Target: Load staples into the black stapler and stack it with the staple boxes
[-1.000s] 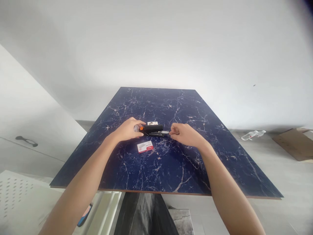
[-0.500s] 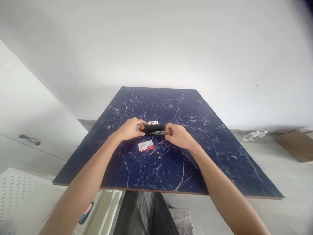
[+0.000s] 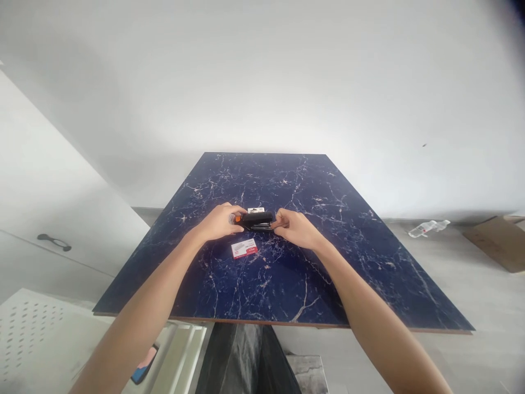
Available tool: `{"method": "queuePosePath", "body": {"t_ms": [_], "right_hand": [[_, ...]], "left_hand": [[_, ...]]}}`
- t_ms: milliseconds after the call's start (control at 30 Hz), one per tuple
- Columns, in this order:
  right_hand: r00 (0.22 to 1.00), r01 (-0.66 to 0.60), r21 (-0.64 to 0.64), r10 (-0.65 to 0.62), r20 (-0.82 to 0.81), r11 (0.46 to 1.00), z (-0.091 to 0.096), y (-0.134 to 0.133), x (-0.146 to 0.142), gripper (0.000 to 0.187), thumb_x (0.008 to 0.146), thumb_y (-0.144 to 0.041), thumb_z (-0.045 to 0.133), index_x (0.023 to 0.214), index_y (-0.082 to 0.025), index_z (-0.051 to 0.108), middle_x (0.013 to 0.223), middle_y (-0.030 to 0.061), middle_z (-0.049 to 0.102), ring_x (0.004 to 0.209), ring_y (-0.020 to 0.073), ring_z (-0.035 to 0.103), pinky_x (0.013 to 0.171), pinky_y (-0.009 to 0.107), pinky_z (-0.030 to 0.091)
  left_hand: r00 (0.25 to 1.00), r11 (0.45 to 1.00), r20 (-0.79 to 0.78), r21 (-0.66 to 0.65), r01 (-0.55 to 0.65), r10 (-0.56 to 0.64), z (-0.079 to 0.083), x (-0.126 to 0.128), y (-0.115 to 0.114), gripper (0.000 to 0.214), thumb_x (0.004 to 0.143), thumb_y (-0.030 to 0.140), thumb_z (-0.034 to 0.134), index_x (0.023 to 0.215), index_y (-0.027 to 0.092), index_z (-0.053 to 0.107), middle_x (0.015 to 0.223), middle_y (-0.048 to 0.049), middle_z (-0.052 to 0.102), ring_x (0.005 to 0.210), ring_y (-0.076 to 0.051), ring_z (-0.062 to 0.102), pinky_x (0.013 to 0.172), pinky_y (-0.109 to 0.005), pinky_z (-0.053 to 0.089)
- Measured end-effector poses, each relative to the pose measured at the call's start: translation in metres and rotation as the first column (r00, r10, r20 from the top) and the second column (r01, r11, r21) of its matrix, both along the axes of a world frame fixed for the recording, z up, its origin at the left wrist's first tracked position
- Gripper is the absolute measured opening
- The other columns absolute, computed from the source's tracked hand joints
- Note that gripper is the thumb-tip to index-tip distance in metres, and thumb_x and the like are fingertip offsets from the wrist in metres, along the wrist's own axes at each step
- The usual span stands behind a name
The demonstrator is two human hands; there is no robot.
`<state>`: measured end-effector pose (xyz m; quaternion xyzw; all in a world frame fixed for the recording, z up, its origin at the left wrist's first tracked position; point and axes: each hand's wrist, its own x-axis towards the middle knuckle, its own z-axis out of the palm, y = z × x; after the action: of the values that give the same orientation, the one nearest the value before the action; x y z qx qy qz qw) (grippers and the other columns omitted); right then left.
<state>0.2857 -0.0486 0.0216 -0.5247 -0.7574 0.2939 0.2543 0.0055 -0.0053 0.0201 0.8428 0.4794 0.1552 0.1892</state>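
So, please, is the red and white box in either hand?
No, the box lies on the table, apart from the left hand and right hand.

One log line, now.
left hand: holds long black stapler; right hand: at its opposite end; flat red-white box: on blue marbled table

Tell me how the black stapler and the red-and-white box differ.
Colour: the black stapler is dark with an orange part; the red-and-white box is mostly white with a red edge.
Size: the stapler looks longer than the box.
Contact: the left hand grips the stapler, with the right hand at its other end; neither touches the box.
Both are at the blue table.
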Motion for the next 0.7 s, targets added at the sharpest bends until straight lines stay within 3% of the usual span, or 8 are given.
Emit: {"method": "queuePosePath", "body": {"t_ms": [133, 267, 400, 533, 600, 700], "right_hand": [[0.992, 0.113, 0.040, -0.115, 0.059, 0.993, -0.004, 0.005, 0.002, 0.008, 0.084, -0.027, 0.058, 0.083, -0.023, 0.052, 0.086, -0.0006, 0.072, 0.075, 0.0170, 0.064, 0.069, 0.027, 0.045], [0.983, 0.181, 0.006, -0.181, -0.043, 0.983, -0.012, 0.012, 0.005, 0.010, 0.088, -0.032, 0.057, 0.086, -0.022, 0.054, 0.093, 0.0014, 0.072, 0.076, 0.0162, 0.064, 0.070, 0.027, 0.048], [0.977, 0.156, -0.133, -0.173, -0.127, 0.979, -0.013, 0.011, 0.005, 0.022, 0.092, -0.044, 0.056, 0.095, -0.022, 0.057, 0.088, 0.0026, 0.070, 0.075, 0.0159, 0.065, 0.067, 0.027, 0.052], [0.992, 0.067, -0.193, -0.085, -0.089, 0.979, -0.008, 0.005, 0.004, 0.038, 0.092, -0.057, 0.058, 0.105, -0.022, 0.058, 0.100, 0.0046, 0.071, 0.076, 0.0158, 0.066, 0.063, 0.026, 0.052], [0.995, 0.069, -0.168, -0.080, -0.057, 0.983, -0.007, 0.003, 0.003, 0.040, 0.090, -0.057, 0.062, 0.110, -0.022, 0.058, 0.111, 0.0068, 0.069, 0.082, 0.0168, 0.068, 0.063, 0.025, 0.054], [0.989, 0.064, -0.207, -0.090, -0.117, 0.976, -0.007, 0.001, 0.000, 0.045, 0.089, -0.054, 0.066, 0.117, -0.021, 0.056, 0.129, 0.0110, 0.063, 0.096, 0.0203, 0.069, 0.063, 0.027, 0.059]], "left_hand": [[0.999, 0.996, -0.028, 0.075, 0.041, -0.039, 0.000, 0.027, -0.019, 0.062, 0.078, 0.058, 0.076, 0.130, 0.027, 0.065, 0.101, -0.0093, 0.068, 0.100, -0.031, 0.060, 0.080, -0.039, 0.049], [0.978, 0.973, 0.019, 0.106, 0.205, -0.208, 0.005, 0.042, -0.030, 0.056, 0.094, 0.062, 0.055, 0.136, 0.026, 0.061, 0.101, -0.0076, 0.072, 0.107, -0.029, 0.060, 0.095, -0.045, 0.044], [0.996, 0.989, 0.014, 0.127, 0.082, -0.084, 0.013, 0.008, -0.016, 0.048, 0.095, 0.052, 0.055, 0.134, 0.025, 0.062, 0.127, -0.0095, 0.065, 0.118, -0.029, 0.056, 0.099, -0.043, 0.044], [0.995, 0.992, -0.060, -0.104, 0.074, -0.080, 0.012, -0.030, 0.001, 0.060, 0.080, 0.053, 0.071, 0.134, 0.026, 0.063, 0.135, -0.0101, 0.058, 0.114, -0.029, 0.060, 0.092, -0.036, 0.048], [0.994, 0.987, -0.078, -0.151, 0.062, -0.075, 0.010, -0.032, 0.002, 0.062, 0.076, 0.051, 0.074, 0.133, 0.027, 0.064, 0.130, -0.0096, 0.059, 0.105, -0.027, 0.063, 0.085, -0.033, 0.049], [0.993, 0.984, -0.079, -0.160, 0.072, -0.086, 0.008, -0.014, -0.007, 0.067, 0.073, 0.056, 0.076, 0.132, 0.028, 0.063, 0.123, -0.0093, 0.061, 0.095, -0.026, 0.064, 0.074, -0.032, 0.048]]}}
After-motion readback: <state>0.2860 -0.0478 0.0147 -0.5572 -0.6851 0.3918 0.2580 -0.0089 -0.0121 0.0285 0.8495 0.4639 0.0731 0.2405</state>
